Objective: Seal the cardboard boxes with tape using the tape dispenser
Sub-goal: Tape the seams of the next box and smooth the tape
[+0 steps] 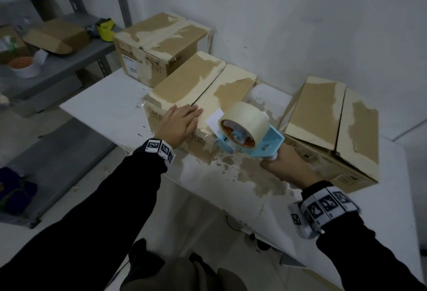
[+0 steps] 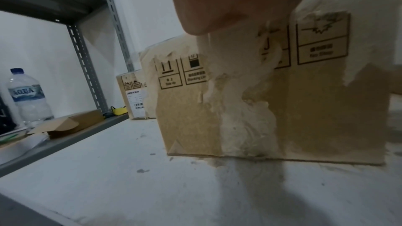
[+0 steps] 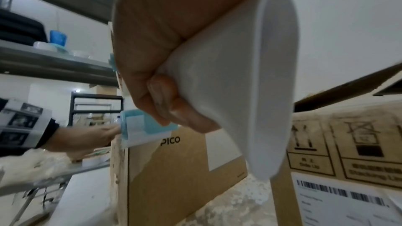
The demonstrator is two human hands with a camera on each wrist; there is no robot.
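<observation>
Left hand (image 1: 179, 124) lies flat on the middle box (image 1: 196, 96); right hand (image 1: 286, 166) grips the tape dispenser (image 1: 245, 133), handle hidden.

Light-blue tape dispenser (image 1: 258, 145), tan boxes (image 1: 198, 89)

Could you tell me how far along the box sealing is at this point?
Nothing looks sealed yet: the open centre seam still shows on the middle box, the far box and the right box. In hand: the left hand rests flat on the middle box, and the right hand holds the tape dispenser at its near edge. Left: taping all three.
</observation>
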